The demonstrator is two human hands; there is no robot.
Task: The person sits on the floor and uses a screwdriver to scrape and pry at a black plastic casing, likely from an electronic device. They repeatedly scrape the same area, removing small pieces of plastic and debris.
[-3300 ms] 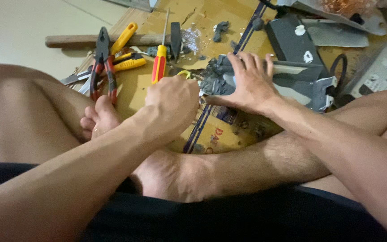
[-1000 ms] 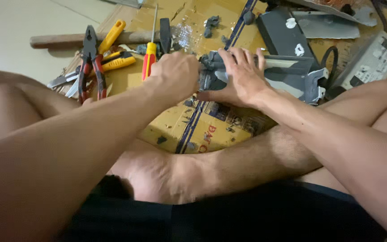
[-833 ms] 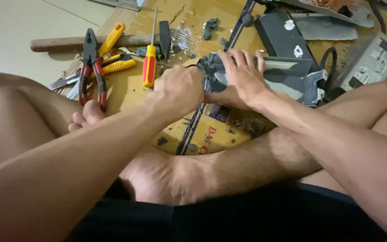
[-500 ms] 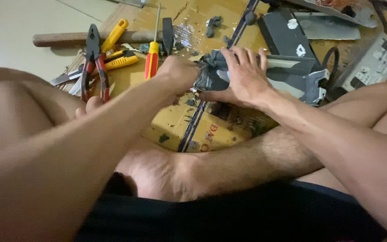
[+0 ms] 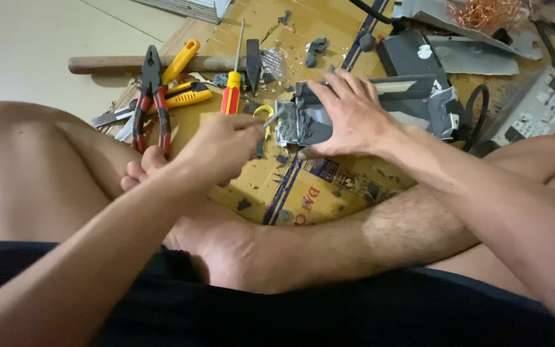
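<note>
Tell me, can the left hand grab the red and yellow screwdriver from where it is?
Probably yes. The left hand is just below the screwdriver, which lies flat on the cardboard with nothing on top of it. But the hand is already closed around a small tool, so it would need to let go first.
</note>
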